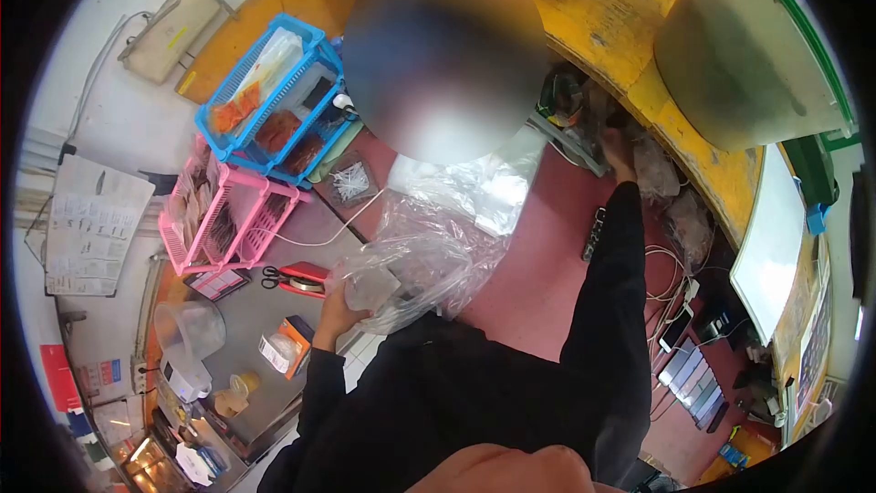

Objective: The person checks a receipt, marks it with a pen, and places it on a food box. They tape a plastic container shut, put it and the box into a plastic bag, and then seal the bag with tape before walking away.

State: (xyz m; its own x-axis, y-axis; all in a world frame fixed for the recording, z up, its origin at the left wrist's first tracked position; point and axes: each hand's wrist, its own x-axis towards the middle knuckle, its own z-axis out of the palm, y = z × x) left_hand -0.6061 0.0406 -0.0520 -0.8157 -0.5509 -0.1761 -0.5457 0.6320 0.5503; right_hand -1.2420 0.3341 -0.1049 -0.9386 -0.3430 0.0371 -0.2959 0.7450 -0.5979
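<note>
The left hand (338, 318) gripped a clear plastic bag (438, 265), seemingly light, limp and slippery, best bunched at its edge; the right hand's (620, 155) grip I couldn't tell.

Scissors (271, 277) & red thing (304, 276): just L of L grip (339, 318). Pink basket (228, 224): ahead & L of it, w/ blue rack (265, 164) past that. Orange box (296, 336): nr, back & L. Clear tub (205, 333): further L. Big bin (730, 64): R of R grip (620, 153). White board (771, 242): R & back a bit. Phone (676, 329): well back, w/ striped pad (691, 382) by it.
</note>
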